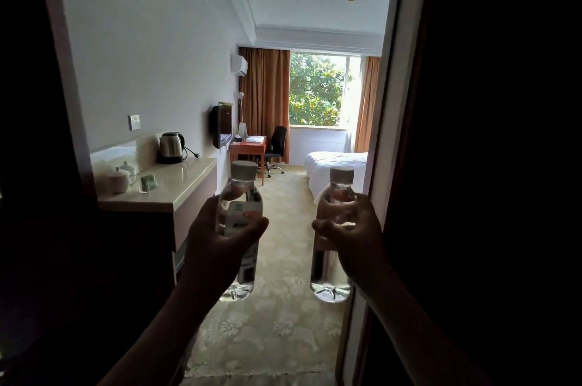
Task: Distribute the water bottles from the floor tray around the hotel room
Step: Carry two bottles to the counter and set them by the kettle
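Note:
I hold two clear water bottles with white caps upright in front of me, at chest height, over the carpeted hallway. My left hand (217, 240) is wrapped around the labelled left bottle (241, 193). My right hand (352, 228) grips the right bottle (330, 278) around its middle. Both bottles look full. The floor tray is out of view.
A cream counter (176, 181) on the left carries a kettle (171, 147), lidded cups (119, 179) and a small green item. Further in stand a wooden desk (247, 149), an office chair (277, 146) and a white bed (337, 165). Dark door frames flank me on both sides.

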Tool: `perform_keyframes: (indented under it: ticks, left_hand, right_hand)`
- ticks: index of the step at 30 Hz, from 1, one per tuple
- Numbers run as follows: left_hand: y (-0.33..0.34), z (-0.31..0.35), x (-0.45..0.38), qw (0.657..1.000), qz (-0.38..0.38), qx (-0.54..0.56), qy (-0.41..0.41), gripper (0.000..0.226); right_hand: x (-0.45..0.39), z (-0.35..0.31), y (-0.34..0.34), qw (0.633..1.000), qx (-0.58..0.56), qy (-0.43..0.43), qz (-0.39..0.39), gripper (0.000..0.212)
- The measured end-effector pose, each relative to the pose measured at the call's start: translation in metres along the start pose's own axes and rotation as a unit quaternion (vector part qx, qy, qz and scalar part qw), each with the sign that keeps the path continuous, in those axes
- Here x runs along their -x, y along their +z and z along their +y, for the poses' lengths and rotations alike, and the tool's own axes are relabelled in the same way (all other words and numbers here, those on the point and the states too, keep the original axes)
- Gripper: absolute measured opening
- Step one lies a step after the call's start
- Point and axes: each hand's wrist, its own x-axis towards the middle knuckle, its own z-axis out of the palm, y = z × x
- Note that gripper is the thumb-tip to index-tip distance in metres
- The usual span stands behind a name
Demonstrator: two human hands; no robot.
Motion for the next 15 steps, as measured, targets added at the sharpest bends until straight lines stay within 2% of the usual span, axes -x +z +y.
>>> perform_keyframes:
  ticks: [7, 11, 15]
  left_hand:
    - [-0.001, -0.072, -0.137, 0.999, -0.023, 0.019, -0.017, 0.043]
    - [0.010, -0.109, -0.192, 0.999, -0.044, 0.023, -0.008, 0.046]
    - [0.029, -0.151, -0.242, 0.997, -0.065, 0.028, 0.004, 0.038]
  right_hand:
    - [-0.116, 0.031, 0.076, 1.000, 0.013, 0.003, 0.027, 0.063]
    - [-0.172, 0.063, 0.096, 0.999, 0.014, 0.014, 0.046, 0.067]
    - [-0.225, 0.097, 0.108, 0.999, 0.019, 0.014, 0.049, 0.068]
